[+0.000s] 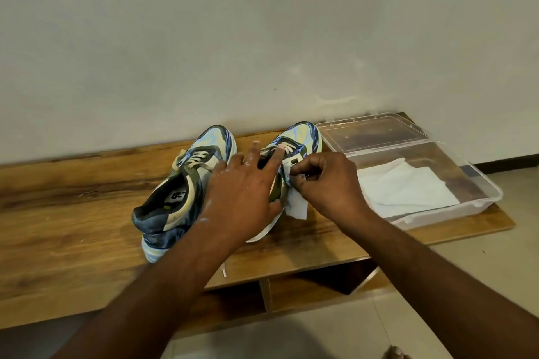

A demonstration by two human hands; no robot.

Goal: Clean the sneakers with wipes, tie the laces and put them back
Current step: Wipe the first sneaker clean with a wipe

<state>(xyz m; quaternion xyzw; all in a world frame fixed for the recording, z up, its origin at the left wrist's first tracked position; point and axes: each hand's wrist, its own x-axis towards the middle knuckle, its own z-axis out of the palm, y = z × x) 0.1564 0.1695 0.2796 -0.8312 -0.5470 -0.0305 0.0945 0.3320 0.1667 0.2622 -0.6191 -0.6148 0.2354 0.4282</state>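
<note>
Head view shows the left hand with spread fingers resting on the right sneaker on the grained wooden counter, while the right hand pinches a thin white wipe against its side, just left of the clear plastic box.

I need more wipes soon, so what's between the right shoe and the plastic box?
In the head view, only the right hand pinching a wipe against the right shoe; the plastic box lies just beyond.
</note>
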